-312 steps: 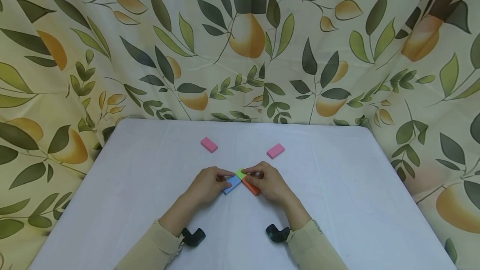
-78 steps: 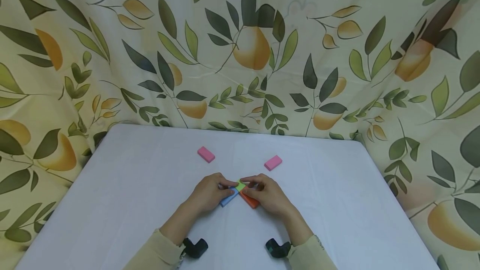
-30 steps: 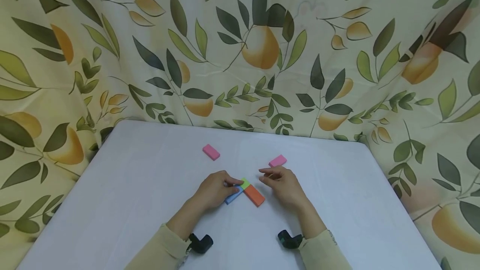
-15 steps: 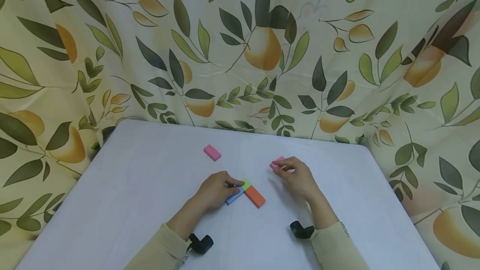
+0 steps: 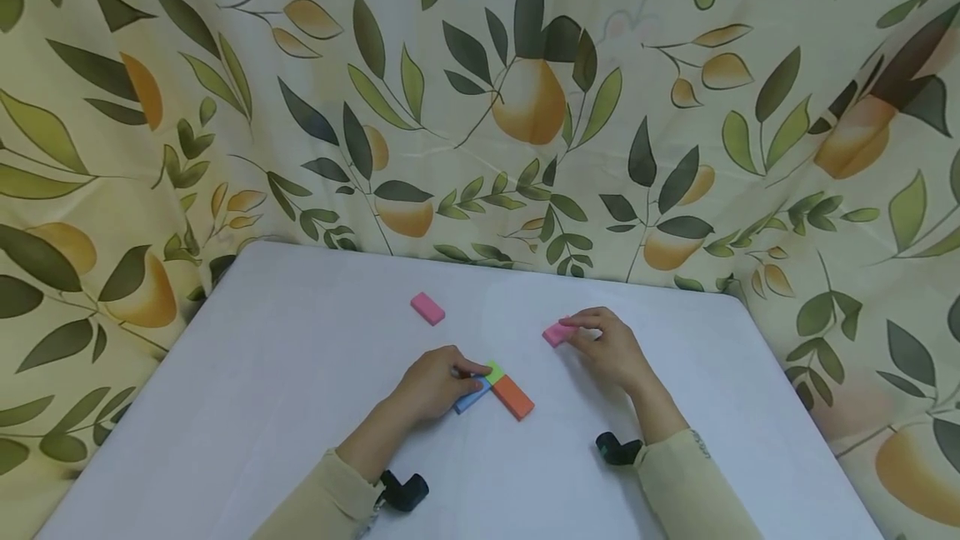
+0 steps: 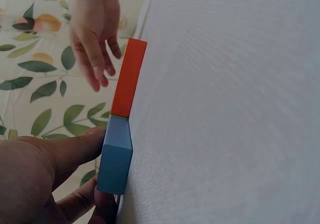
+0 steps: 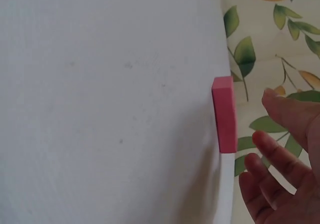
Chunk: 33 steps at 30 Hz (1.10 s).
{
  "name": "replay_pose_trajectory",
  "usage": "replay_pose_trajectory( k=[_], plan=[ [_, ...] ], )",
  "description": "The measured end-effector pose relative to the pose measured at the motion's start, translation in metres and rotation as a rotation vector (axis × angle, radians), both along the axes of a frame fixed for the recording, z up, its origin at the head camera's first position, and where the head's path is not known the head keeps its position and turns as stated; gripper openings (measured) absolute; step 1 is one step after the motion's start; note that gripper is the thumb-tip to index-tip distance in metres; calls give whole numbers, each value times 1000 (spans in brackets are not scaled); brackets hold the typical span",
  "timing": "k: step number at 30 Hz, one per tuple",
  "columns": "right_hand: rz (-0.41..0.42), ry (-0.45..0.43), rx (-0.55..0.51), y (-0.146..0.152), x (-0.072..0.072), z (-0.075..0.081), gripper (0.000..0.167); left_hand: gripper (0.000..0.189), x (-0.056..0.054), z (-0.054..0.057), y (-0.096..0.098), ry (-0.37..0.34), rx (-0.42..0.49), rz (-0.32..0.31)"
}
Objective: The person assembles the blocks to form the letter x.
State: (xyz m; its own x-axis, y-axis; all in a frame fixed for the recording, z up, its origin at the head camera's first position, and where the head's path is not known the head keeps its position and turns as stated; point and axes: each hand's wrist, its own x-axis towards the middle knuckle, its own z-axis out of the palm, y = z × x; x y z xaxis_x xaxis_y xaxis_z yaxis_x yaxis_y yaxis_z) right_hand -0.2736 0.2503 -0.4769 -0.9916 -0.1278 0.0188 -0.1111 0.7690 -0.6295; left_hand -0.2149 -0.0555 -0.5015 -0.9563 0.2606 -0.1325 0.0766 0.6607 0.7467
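Near the table's middle, a blue block point(image 5: 469, 401), a small green block point(image 5: 495, 372) and an orange block point(image 5: 513, 398) lie together in a V, the green one at its tip. My left hand point(image 5: 437, 383) holds the blue block between thumb and fingers, its index fingertip at the green block. In the left wrist view, the blue block's end face point(image 6: 115, 168) shows beside my thumb, orange beyond it. My right hand point(image 5: 609, 350) hovers at the right pink block point(image 5: 557, 333). The right wrist view shows its fingers spread and apart from that pink block point(image 7: 226, 116).
A second pink block point(image 5: 427, 308) lies farther back, left of the middle. The white-covered table point(image 5: 300, 298) ends at a leaf-and-fruit patterned curtain point(image 5: 465, 157). Black wrist cameras point(image 5: 405, 492) stick out from both cuffs.
My right hand has left the orange block and moved right and away from me to the right pink block. My left hand stays on the blue block.
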Motion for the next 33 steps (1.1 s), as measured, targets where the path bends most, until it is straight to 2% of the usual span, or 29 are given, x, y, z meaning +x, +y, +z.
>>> replay_pose_trajectory(
  k=[16,33],
  plan=[
    [-2,-4,2,2,-14,-19,27,22,-2,-4,2,0,-5,-2],
    [32,-42,-30,2,-23,-24,26,22,-2,-2,0,4,-13,-9]
  ],
)
